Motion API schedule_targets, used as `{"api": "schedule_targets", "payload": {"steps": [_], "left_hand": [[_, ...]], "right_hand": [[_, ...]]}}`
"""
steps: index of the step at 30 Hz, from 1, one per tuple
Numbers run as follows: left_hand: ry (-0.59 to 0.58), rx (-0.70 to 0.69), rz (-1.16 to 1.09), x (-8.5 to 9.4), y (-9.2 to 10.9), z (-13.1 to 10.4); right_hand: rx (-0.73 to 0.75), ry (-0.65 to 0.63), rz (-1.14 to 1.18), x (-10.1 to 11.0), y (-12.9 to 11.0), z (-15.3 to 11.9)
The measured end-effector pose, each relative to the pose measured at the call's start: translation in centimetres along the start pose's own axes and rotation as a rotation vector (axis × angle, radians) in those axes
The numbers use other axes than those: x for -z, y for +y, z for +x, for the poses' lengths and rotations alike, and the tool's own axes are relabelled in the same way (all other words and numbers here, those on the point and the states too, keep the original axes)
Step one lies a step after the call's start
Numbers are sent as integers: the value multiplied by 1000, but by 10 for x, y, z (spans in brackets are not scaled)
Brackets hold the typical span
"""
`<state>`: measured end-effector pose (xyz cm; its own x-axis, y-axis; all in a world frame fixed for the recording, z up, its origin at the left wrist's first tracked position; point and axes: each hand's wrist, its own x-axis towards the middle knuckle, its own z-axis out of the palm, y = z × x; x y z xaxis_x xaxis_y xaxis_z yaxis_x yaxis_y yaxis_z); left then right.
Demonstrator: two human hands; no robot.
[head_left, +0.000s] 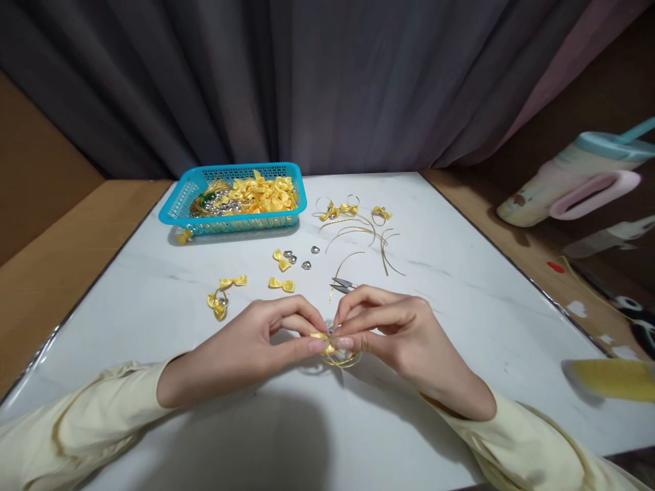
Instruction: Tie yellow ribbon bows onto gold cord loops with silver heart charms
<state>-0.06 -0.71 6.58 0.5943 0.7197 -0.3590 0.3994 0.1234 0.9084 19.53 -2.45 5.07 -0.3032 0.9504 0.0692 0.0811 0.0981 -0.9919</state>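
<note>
My left hand pinches a small yellow bow between thumb and fingers near the table's front middle. Against the right side of the same bow, my right hand closes its thumb and fingertips on thin gold wire, which loops beneath the fingers. The exact contact between bow and wire is partly hidden by the fingertips. Just beyond my right fingers lie small pointed metal blades, their rear part covered by the hand. Loose yellow bows and silver heart-shaped beads rest beyond my left hand.
A blue basket at the back left holds yellow bows, silver beads and wire. Curved wire pieces and wired bows lie at back right. A bow with a ring is left. A tumbler and yellow object are right.
</note>
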Motion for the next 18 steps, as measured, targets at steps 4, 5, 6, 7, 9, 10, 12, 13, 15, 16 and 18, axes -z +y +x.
{"api": "schedule_targets", "payload": {"steps": [4, 5, 6, 7, 9, 10, 12, 13, 15, 16, 18], "left_hand": [[-31, -6, -29, 0, 2, -1], [-38, -5, -34, 0, 3, -1], [-42, -3, -36, 0, 4, -1], [-45, -3, -35, 0, 4, -2], [-41, -6, -27, 0, 2, -1], [-36, -12, -23, 0, 1, -1], [-11, -21, -9, -1, -1, 0], [3, -23, -1, -1, -2, 1], [29, -22, 13, -2, -3, 2], [36, -19, 16, -2, -3, 2], [34, -9, -1, -2, -3, 1]], "right_hand": [[-2, 8, 10, 1, 1, -1], [-2, 8, 13, 1, 1, -2], [-1, 8, 15, 1, 1, -2], [-1, 9, 19, 1, 1, -2], [4, 14, 20, 1, 2, -2], [9, 17, 15, 1, 2, -2], [28, 23, -7, 0, 2, -1], [42, 25, -24, 0, 1, -1], [82, 30, -66, -1, 0, -1], [109, 32, -87, -1, 0, -1], [175, 33, -134, -2, 0, -2]]}}
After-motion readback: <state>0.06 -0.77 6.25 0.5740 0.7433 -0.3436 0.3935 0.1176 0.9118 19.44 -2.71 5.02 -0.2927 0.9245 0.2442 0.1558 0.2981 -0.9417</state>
